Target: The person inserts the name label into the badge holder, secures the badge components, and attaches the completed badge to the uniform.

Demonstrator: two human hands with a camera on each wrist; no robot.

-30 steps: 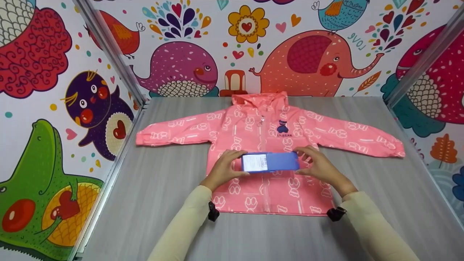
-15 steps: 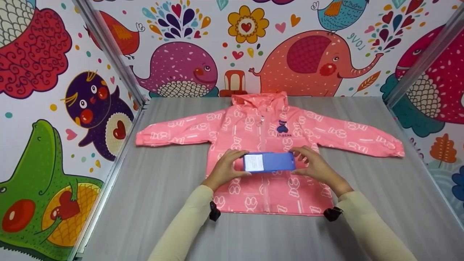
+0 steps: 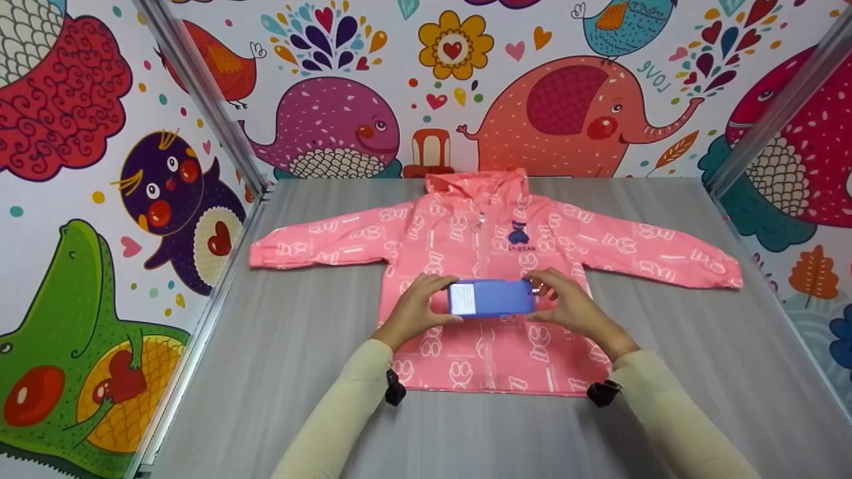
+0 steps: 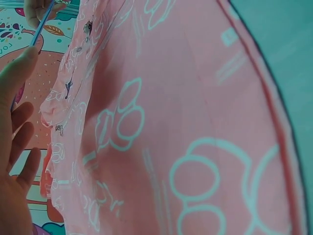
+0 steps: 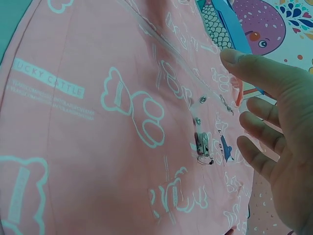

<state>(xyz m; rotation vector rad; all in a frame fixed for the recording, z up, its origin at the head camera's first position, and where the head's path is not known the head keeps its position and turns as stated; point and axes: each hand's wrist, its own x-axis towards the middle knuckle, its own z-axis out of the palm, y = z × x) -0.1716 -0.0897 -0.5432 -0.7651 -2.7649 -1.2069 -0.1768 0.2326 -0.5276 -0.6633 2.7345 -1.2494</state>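
Observation:
Held level between both hands in the head view is a flat blue card holder [image 3: 500, 297], with a white printed card [image 3: 462, 299] showing at its left part. My left hand [image 3: 414, 311] pinches its left end, thumb below and fingers above. At the opposite end, my right hand [image 3: 574, 307] grips it the same way; a small shiny bit shows by those fingers. Beneath lies a pink hooded jacket [image 3: 446, 346], spread out with a white bear print. The left wrist view catches only the thin blue edge of the holder, beyond the left thumb [image 4: 22, 68].
The jacket's sleeves [image 3: 326, 239] stretch to both sides on a grey wood-grain table [image 3: 299, 332]. Cartoon-printed panels [image 3: 439, 86] and metal posts [image 3: 206, 100] enclose the back and sides. Black wrist devices [image 3: 395, 388] sit near both cuffs.
My right hand has moved left, and the blue part has slid further over the white card, so less white shows and the holder is shorter. My left hand has barely moved.

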